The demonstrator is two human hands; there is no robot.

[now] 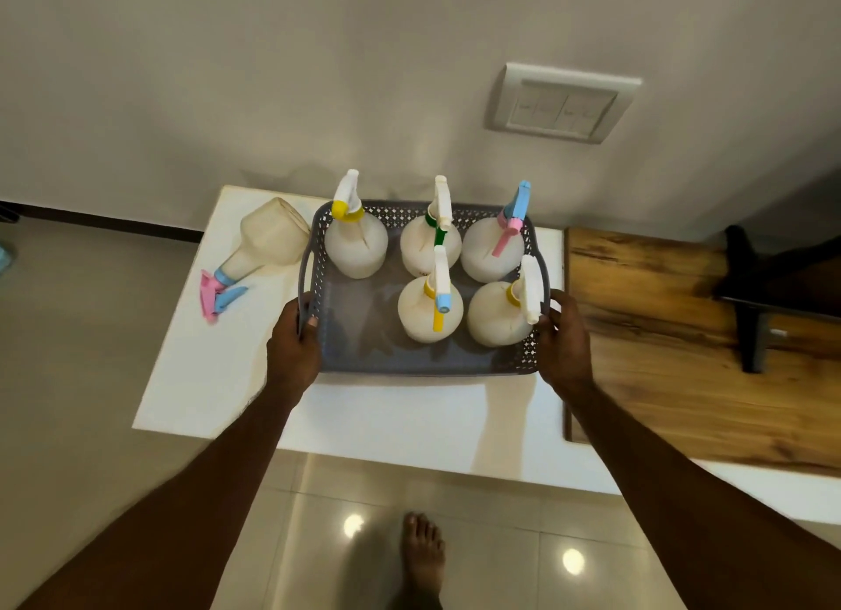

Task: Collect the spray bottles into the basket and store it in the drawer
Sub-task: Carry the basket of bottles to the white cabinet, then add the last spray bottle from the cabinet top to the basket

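A grey perforated basket [364, 350] rests on the white counter [409, 418]. Several white spray bottles stand upright inside it, among them one with a yellow collar [355, 245] at the back left and one with a pink and blue trigger [493, 249] at the back right. One more bottle [259, 249], with a pink and blue head, lies on its side on the counter just left of the basket. My left hand [293, 341] grips the basket's left rim, thumb inside. My right hand [564, 336] grips the right rim.
A wooden board [682, 359] covers the counter to the right, with a dark stand [751, 318] on it. A switch plate [562, 104] is on the wall behind. Tiled floor and a bare foot [421, 559] lie below the counter's front edge.
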